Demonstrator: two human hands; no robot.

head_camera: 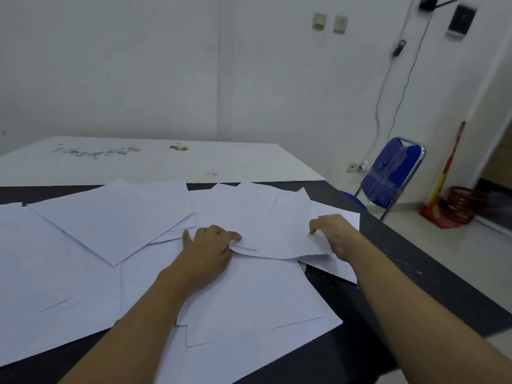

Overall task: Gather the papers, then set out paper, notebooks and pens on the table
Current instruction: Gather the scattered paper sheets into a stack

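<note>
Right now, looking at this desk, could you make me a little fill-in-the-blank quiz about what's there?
1. The loose papers spread over the table are all ____ in colour.
2. The left hand and the right hand together hold one sheet of ____.
3. The folding chair to the right of the table has a ____ seat and back.

Missing words: white; paper; blue.

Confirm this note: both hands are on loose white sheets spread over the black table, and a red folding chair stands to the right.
The chair is blue, not red, as the head view shows. The left hand and right hand are indeed on the sheets over the black table.
</note>
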